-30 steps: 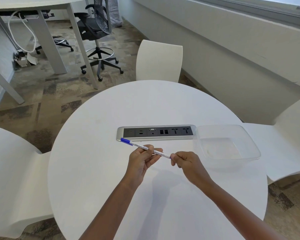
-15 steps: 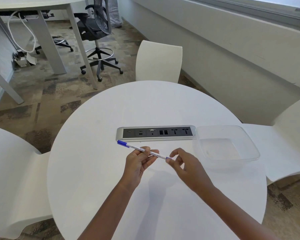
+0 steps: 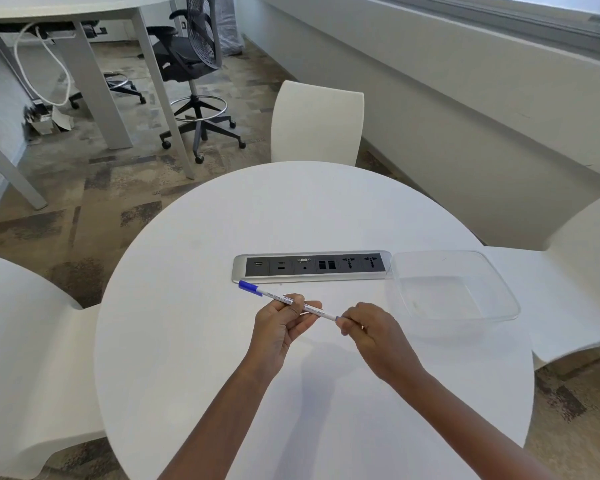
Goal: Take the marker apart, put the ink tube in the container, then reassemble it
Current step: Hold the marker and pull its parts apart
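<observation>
The right hand (image 3: 371,330), loosened half a second ago, again pinches the blue end plug (image 3: 338,319) of the marker (image 3: 278,297). The left hand (image 3: 284,327) grips the barrel above the tabletop (image 3: 187,341). Plug removal is probably resuming; the container (image 3: 437,299) holds no tube yet.

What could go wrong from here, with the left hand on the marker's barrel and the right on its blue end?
The right hand pinches only the small blue end plug; pulled free suddenly, it may slip and roll off the round table. The container sits off to the right, not under the marker, so a loosened ink tube could drop on the table and stain it. The left hand grips mid-barrel; a hard twist might let the barrel spin.
</observation>
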